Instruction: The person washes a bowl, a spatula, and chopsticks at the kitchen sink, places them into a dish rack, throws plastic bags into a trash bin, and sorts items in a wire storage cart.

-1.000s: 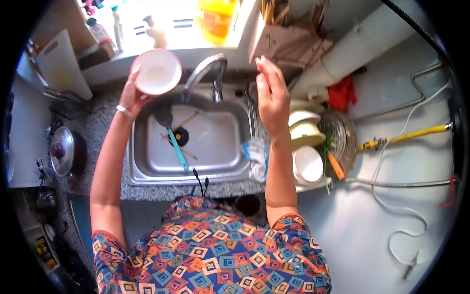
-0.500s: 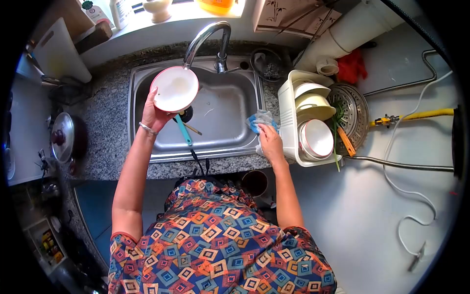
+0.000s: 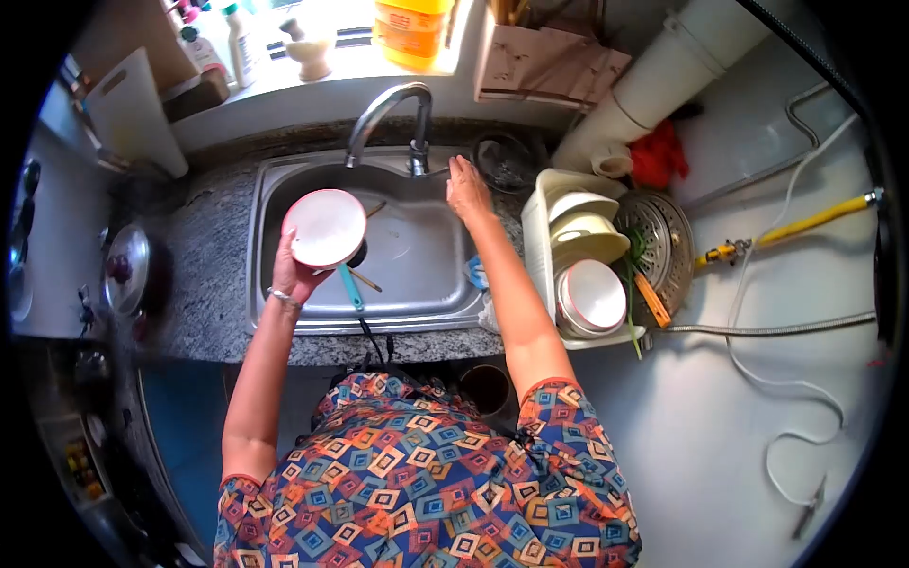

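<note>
A white bowl with a red rim [image 3: 328, 227] is tilted over the left side of the sink, with my left hand [image 3: 297, 273] closed on its edge. My right hand [image 3: 469, 194] reaches to the back of the sink, its fingers bunched at the end of the faucet handle [image 3: 437, 174]. The curved chrome faucet [image 3: 391, 95] stands behind the bowl. Below the bowl, a teal-handled utensil [image 3: 351, 288] leans in the sink basin [image 3: 417, 254]. A blue-and-white cloth [image 3: 478, 273] lies on the sink's right edge, partly hidden by my right forearm.
A cream dish rack [image 3: 538, 254] holding plates and bowls [image 3: 597, 294] stands right of the sink. A perforated metal steamer plate [image 3: 663, 232] leans beside it. Left on the counter sits a lidded pot [image 3: 128, 270]. An orange tub [image 3: 413, 33] rests on the windowsill.
My right hand has let go of the cloth at the sink's right edge and moved up and left to the faucet handle. The bowl stays in my left hand, slightly lower and left.
</note>
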A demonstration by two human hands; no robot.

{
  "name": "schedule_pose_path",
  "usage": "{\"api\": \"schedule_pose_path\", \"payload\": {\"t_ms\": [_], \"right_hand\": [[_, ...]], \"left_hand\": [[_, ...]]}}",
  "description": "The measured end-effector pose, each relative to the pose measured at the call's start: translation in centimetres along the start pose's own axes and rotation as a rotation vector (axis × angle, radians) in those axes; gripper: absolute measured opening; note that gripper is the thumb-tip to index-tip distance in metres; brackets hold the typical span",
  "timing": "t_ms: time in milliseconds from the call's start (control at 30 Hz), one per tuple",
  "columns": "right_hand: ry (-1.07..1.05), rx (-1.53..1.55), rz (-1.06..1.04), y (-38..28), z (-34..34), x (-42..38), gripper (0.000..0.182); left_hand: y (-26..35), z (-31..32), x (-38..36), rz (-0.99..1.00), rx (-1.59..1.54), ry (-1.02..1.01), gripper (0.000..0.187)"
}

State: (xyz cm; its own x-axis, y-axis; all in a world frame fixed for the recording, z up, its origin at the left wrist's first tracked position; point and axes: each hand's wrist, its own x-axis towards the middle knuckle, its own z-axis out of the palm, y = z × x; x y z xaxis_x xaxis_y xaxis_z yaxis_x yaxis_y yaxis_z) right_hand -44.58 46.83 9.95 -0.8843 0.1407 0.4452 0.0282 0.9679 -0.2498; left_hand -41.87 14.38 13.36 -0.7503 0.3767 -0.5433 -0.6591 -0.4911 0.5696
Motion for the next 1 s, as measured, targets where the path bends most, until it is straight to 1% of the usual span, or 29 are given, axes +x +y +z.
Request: {"api": "schedule_pose_path", "payload": {"t_ms": [67,100,133,200,233,300,400,433,533,567,667,700,800,833,933,1000], "right_hand": [[-0.353,-0.018,0.081,-1.1,-0.8,1.2,0.021],[-0.318,-0.061,0.05,-0.7,0.4,1.1,0.019],[-0.265,-0.057,0.034,-1.5,0.2,1.1,0.014],[-0.389,-0.097,0.226,-3.5,-0.6,1.3,0.015],[-0.35,-0.113,0.128,-3.3,-0.3,0.6,0.016],[-0.27,-0.143,-0.068,-3.2,0.3,-0.7,0.018],[0.022,-0.059,-0.072,-3.7,0.9,-1.3,0.017],[-0.276,-0.073,-0.011,-3.6,0.9,-0.9,0.019],[-0.305,-0.285,-0.047,-4.2,0.0,-0.2,0.024],[-0.268,-0.272,0.032,-3.9,0.0,-0.3,0.024],[0.108,-0.311,-0.15,-1.6,-0.4,-1.1,0.017],[0.059,-0.237,-0.139,-1.4,-0.7,-0.8,0.016],[-0.061,0.046,-0.041,-1.8,-0.9,-0.9,0.021],[-0.022,0.036,-0.076,-1.7,-0.9,-0.6,0.025],[-0.009,0.06,-0.108,-1.2,-1.4,0.1,0.02],[0.019,0.085,-0.122,-1.6,-1.1,-0.9,0.014]], "left_hand": [[0.2,0.1,-0.1,-0.026,-0.016,0.01,0.058],[0.1,0.0,0.1,-0.035,-0.045,-0.005,0.057],[0.3,0.1,0.0,-0.044,-0.073,-0.021,0.057],[1.1,0.6,-0.4,-0.045,-0.086,-0.035,0.057],[1.7,1.2,-0.8,-0.053,-0.077,-0.018,0.056],[1.6,1.7,-1.7,-0.008,-0.07,-0.031,0.056],[2.0,0.8,-1.3,-0.004,-0.018,-0.025,0.057],[2.2,1.0,-1.3,-0.005,-0.015,-0.014,0.058],[2.8,1.9,-1.5,0.005,0.003,-0.005,0.058],[2.8,2.4,-1.8,0.011,0.008,-0.008,0.058],[3.1,3.2,-1.5,0.002,0.024,-0.045,0.058],[3.1,3.1,-1.4,-0.006,0.029,-0.059,0.057],[2.7,2.6,-1.4,0.005,0.02,-0.056,0.057],[2.5,2.5,-1.3,0.005,0.015,-0.058,0.057],[1.7,2.5,-0.9,-0.035,-0.017,-0.078,0.058],[1.2,2.8,-1.2,-0.035,-0.015,-0.059,0.058]]}}
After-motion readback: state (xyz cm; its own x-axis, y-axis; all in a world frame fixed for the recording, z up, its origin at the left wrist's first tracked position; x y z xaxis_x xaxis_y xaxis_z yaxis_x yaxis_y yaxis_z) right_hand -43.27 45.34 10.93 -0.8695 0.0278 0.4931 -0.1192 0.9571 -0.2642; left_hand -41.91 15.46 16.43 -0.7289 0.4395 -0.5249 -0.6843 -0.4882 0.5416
